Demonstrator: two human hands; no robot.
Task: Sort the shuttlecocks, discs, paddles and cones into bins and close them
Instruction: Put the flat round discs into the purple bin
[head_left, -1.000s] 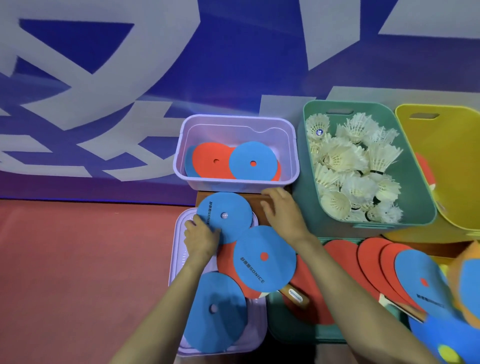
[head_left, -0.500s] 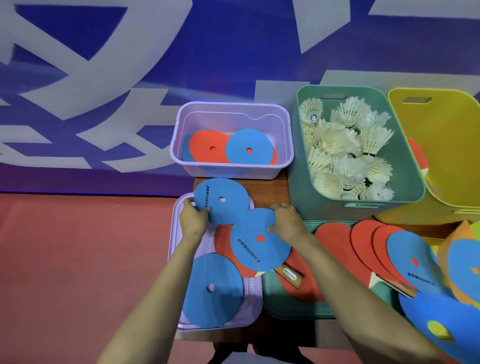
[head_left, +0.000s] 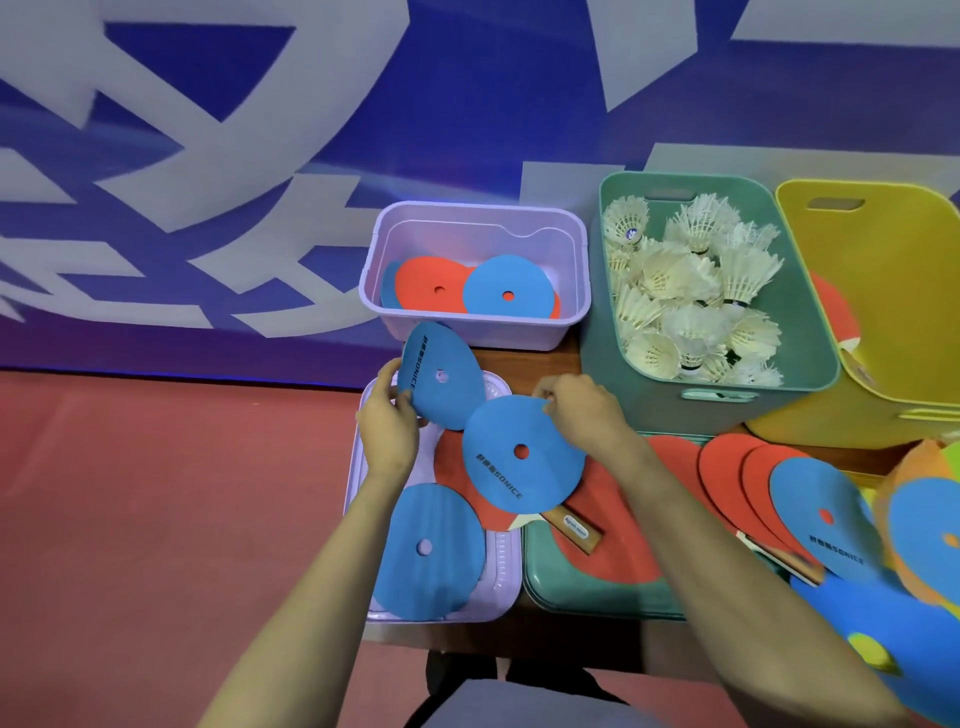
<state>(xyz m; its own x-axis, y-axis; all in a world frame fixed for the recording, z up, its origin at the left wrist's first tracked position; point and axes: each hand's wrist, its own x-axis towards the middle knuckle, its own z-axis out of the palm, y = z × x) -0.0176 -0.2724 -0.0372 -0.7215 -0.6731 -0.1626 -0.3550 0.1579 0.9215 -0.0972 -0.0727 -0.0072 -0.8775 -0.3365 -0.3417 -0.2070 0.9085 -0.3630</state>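
My left hand (head_left: 387, 421) pinches the left edge of a blue disc (head_left: 447, 382), lifted and bent, just in front of the purple bin (head_left: 475, 221), which holds red and blue discs. My right hand (head_left: 582, 410) pinches the top edge of a second blue disc (head_left: 519, 452) lying over a red paddle (head_left: 576, 527). A third blue disc (head_left: 428, 551) rests on the purple lid (head_left: 358, 467). White shuttlecocks (head_left: 691, 291) fill the green bin (head_left: 810, 332). More red paddles (head_left: 727, 467) and a blue disc (head_left: 821, 525) lie to the right.
A yellow bin (head_left: 883, 260) stands at the far right with a red paddle against its left wall. A green lid (head_left: 550, 587) lies under the paddles. Orange and blue cones (head_left: 914, 525) crowd the right edge. Red floor lies to the left of the small wooden table (head_left: 524, 364).
My left hand has lifted and tilted its blue disc up off the lid. My right hand moved from the table behind onto the second blue disc's top edge and took hold.
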